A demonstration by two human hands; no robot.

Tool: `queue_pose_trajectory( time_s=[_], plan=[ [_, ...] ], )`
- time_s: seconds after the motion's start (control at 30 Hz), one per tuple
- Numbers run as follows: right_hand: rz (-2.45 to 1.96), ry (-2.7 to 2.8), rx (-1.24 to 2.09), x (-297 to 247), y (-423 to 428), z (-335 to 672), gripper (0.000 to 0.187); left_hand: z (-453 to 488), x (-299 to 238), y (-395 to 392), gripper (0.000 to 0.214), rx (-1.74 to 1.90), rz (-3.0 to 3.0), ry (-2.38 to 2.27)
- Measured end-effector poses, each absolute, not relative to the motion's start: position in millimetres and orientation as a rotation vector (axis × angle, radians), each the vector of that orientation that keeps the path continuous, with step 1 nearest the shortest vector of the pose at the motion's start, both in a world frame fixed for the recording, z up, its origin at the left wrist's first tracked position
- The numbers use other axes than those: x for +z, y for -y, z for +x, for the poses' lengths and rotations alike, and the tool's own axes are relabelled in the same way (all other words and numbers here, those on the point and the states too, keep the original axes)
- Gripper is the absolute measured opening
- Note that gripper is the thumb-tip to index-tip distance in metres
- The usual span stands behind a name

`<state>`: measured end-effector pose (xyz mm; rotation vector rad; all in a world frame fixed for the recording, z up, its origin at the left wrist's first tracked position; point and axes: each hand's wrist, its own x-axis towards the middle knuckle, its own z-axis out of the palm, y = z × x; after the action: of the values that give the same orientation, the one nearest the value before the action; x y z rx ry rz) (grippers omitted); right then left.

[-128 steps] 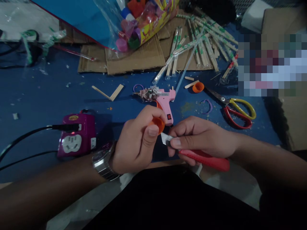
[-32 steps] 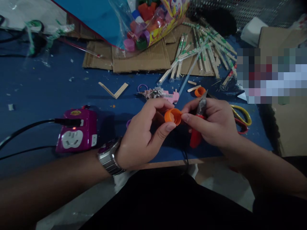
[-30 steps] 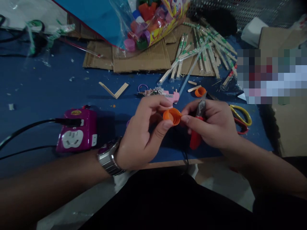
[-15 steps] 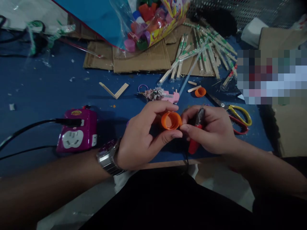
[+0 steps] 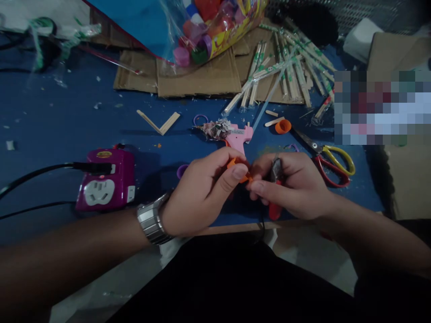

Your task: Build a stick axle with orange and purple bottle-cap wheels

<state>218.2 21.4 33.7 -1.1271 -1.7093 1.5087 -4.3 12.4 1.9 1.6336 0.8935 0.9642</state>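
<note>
My left hand (image 5: 205, 190), with a metal watch on its wrist, pinches an orange plastic bottle cap (image 5: 233, 164) between thumb and fingers. The cap is tilted and partly covered by my thumb. My right hand (image 5: 296, 184) grips the cap's right edge, where a small orange strip shows, with thumb and forefinger. Tucked in the same hand are red-handled pliers (image 5: 275, 211), their dark jaws pointing away from me. Just beyond the hands lies a pink glue gun (image 5: 238, 137) with a glue stick in its back.
Scissors (image 5: 332, 162) and another orange cap (image 5: 283, 126) lie to the right. A purple socket block (image 5: 107, 179) with cables stands at the left. Farther back are joined wooden sticks (image 5: 160, 129), wrapped chopsticks (image 5: 286, 67), cardboard (image 5: 197, 80) and a bag of coloured caps (image 5: 202, 31).
My left thumb has closed over the orange cap, which has tipped so its round opening no longer faces up. My right hand has shifted slightly left with the pliers.
</note>
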Motion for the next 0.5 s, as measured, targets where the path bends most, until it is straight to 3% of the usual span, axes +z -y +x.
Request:
queue_pose_trajectory(
  time_s=[0.5],
  plan=[
    [-0.988, 1.733, 1.632, 33.0, -24.7, 223.4, 0.032, -3.6, 7.0, -9.3, 0.043, 0.798, 1.319, -0.81]
  ],
)
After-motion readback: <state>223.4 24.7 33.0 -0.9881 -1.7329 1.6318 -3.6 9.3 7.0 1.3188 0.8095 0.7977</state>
